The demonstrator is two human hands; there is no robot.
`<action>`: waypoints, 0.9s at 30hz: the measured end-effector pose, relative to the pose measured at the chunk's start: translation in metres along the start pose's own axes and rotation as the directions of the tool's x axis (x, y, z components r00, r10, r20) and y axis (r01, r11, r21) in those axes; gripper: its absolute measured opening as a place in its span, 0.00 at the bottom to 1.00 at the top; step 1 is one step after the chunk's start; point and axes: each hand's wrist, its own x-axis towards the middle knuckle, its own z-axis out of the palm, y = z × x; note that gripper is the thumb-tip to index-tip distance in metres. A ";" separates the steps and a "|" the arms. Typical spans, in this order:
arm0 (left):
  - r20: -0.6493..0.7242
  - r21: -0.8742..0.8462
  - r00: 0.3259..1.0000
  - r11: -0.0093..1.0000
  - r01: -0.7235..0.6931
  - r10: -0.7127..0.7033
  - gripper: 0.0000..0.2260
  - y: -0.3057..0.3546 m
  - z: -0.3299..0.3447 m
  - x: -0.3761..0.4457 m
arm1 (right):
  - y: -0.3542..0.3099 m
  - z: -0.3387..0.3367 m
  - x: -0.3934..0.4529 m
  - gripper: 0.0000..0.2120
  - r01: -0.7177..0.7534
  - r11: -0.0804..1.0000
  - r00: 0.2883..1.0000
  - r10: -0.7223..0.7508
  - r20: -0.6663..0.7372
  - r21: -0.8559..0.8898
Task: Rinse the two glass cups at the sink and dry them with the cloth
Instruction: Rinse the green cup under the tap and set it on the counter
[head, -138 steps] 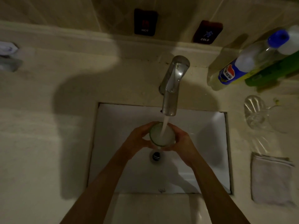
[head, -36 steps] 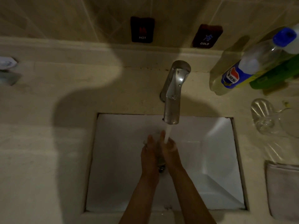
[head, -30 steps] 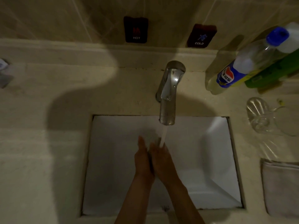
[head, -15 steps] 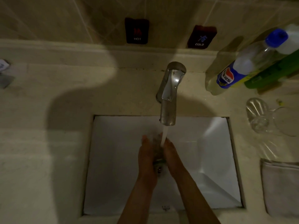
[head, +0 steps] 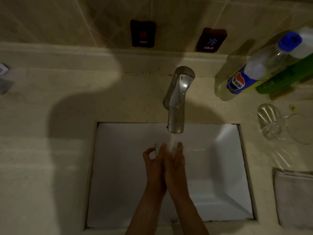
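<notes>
From the head camera, looking down, both hands met under the running tap (head: 176, 106) over the white sink (head: 118, 167). The left hand (head: 155, 168) and right hand (head: 175, 165) lay pressed side to side. Between their tips, at the stream, faint clear edges suggested the glass cup (head: 174, 146) being rinsed, though it was too dim and transparent to be sure. The left thumb and forefinger curled into a ring. The right fingers reached forward along the glass. Whether either hand truly gripped it I cannot tell.

At about three o'clock from the hands, on the counter (head: 50, 167), the second glass cup (head: 271, 126) lay on its side. The folded cloth (head: 294, 197) sat at about four o'clock, near the counter's right edge. Two bottles (head: 257, 70) lay at two o'clock.

I judge wet glass to be stiff, fairly light, slick and breakable against the basin. It is best held round the wall with the whole palm, away from the rim.
</notes>
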 end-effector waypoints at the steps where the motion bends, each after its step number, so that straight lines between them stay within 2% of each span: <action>1: 0.021 -0.003 1.000 1.000 0.004 -0.004 0.24 0.001 0.000 0.000 | -0.004 -0.001 0.004 0.29 -0.032 0.999 0.999 0.032 -0.023 -0.002; 3: 0.027 0.044 1.000 0.999 0.009 -0.010 0.26 0.001 -0.001 0.000 | -0.010 -0.004 0.014 0.21 -0.108 0.993 0.992 0.110 -0.057 0.048; 4: 0.015 0.075 1.000 0.997 0.010 -0.012 0.27 0.002 -0.001 -0.001 | -0.013 -0.006 0.020 0.17 -0.147 0.981 0.986 0.156 -0.063 0.127; 5: 0.006 0.096 1.000 0.995 0.011 -0.012 0.29 0.002 -0.003 -0.002 | -0.015 -0.010 0.026 0.17 -0.174 0.961 0.981 0.189 -0.049 0.215; 7: 0.032 0.108 0.999 0.994 0.006 -0.010 0.30 0.003 -0.006 -0.002 | -0.018 -0.018 0.036 0.24 -0.282 0.852 0.958 0.273 0.086 0.440; 9: 0.102 0.154 0.995 0.988 -0.018 0.002 0.24 0.006 -0.013 0.001 | -0.016 -0.022 0.044 0.30 -0.335 0.752 0.942 0.283 0.180 0.568; 11: 0.151 0.195 0.989 0.981 -0.020 -0.010 0.21 0.006 -0.018 0.003 | -0.011 -0.018 0.048 0.28 -0.328 0.788 0.944 0.294 0.150 0.520; 13: 0.130 0.139 0.988 0.988 0.061 -0.079 0.22 0.004 -0.020 0.002 | -0.003 -0.011 0.044 0.22 -0.278 0.878 0.960 0.270 0.076 0.389; 16: 0.141 0.154 0.983 0.984 0.094 -0.116 0.27 0.004 -0.017 -0.001 | 0.005 0.002 0.030 0.20 -0.087 0.986 0.996 0.084 0.025 0.144; 19: 0.098 0.271 0.994 0.959 -0.080 0.056 0.26 0.008 -0.012 0.000 | 0.011 0.014 0.011 0.25 0.005 0.986 0.999 0.003 -0.051 0.164; 21: 0.074 0.321 0.989 0.935 -0.148 0.131 0.19 0.009 -0.010 0.003 | 0.018 0.019 -0.001 0.27 0.038 0.997 0.998 -0.034 -0.054 0.063; 23: 0.052 0.302 0.993 0.946 -0.115 0.104 0.14 0.010 -0.008 0.004 | 0.023 0.021 -0.011 0.29 0.070 0.997 0.997 -0.071 -0.031 -0.038; 27: 0.095 0.118 0.989 0.988 0.102 -0.114 0.25 0.012 -0.008 -0.001 | 0.017 0.017 0.001 0.28 0.039 0.998 0.996 -0.036 -0.076 0.040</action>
